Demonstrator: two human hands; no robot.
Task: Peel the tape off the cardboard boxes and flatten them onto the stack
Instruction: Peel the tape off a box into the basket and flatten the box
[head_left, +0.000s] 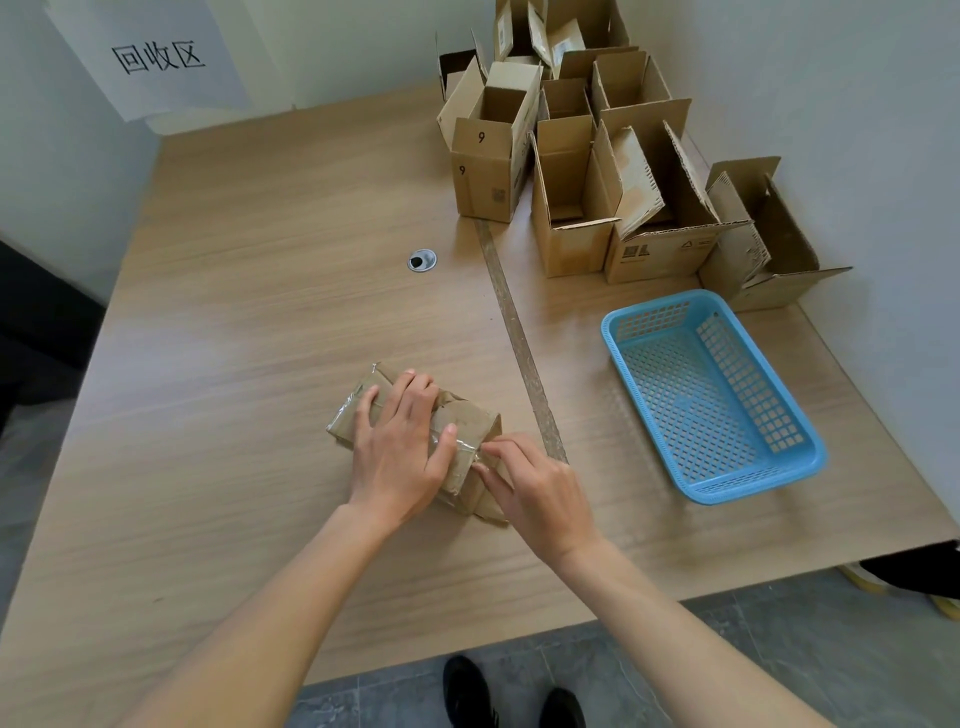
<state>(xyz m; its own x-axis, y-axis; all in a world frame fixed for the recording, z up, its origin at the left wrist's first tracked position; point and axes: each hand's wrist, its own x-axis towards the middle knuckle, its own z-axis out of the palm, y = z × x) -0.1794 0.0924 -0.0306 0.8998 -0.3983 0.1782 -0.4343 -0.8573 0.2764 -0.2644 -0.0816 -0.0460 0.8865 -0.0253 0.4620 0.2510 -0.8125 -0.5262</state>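
Observation:
A small brown cardboard box (470, 421) lies on its side near the middle of the wooden table (260, 312). Clear tape (457, 452) runs over its near end. My left hand (402, 441) lies flat on top of the box, fingers spread, pressing it down. My right hand (535, 488) is at the box's near right corner, with thumb and fingertips pinched on the edge of the clear tape.
Several open cardboard boxes (571, 171) stand at the back right of the table. A blue plastic basket (711, 395) sits to the right of the box. A cable grommet (422, 260) is set in the tabletop. A paper sign (156, 57) hangs on the back wall.

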